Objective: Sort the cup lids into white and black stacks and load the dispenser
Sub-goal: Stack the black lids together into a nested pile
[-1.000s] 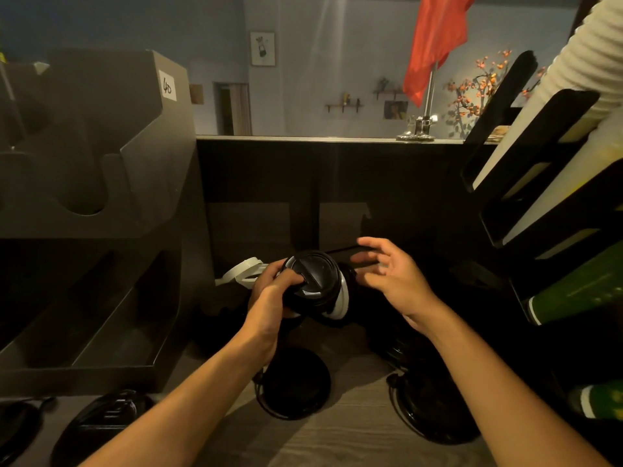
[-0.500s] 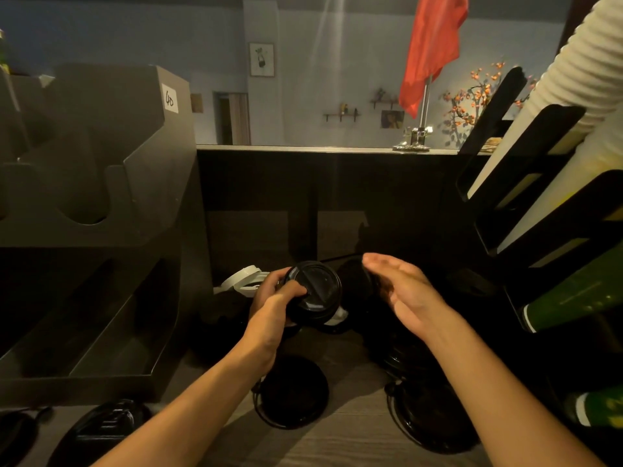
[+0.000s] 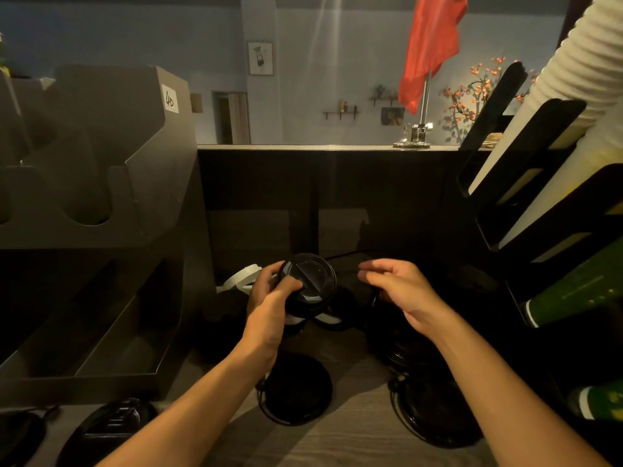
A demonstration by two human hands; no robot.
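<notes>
Right hand [image 3: 401, 291] has drawn back from the lid stack [image 3: 312, 276] — fingers [image 3: 372, 266] curling

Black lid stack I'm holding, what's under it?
White lid edges show just beneath the black lid stack. Whether they're part of it or lying on the table is covered by the stack and shadow.

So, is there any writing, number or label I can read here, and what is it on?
"40", handwritten and turned sideways, on a white sticker on the grey dispenser.
Faint print on the green cups: too small to read.
Raised marks on the black lid in the left hand: unreadable.
Framed picture on the far wall: no legible words.
</notes>
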